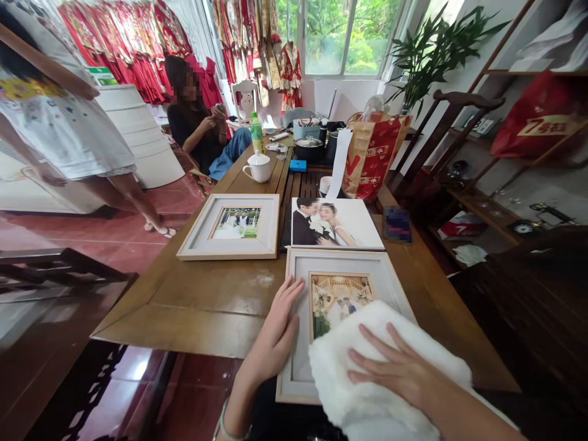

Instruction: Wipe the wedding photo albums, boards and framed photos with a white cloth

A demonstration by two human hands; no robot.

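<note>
A light-wood picture frame [297,373] with a pale mat lies in front of me, overhanging the table's near edge. Inside it is a wedding photo [337,294] of a couple. My left hand [278,334] rests on the frame's left side, fingers stretched out and thumb apart. My right hand [390,361] holds a thick, fluffy white cloth [340,380] against the frame's lower right, pressing with spread fingers; its thumb is hidden. The cloth covers that corner and part of the photo.
On the wooden table [206,300] are another framed photo [195,242], an unframed couple portrait [367,226], a white mug [260,168], a green bottle [256,131] and a red-and-brown paper bag [372,159]. One person sits beyond the left side; another stands farther left.
</note>
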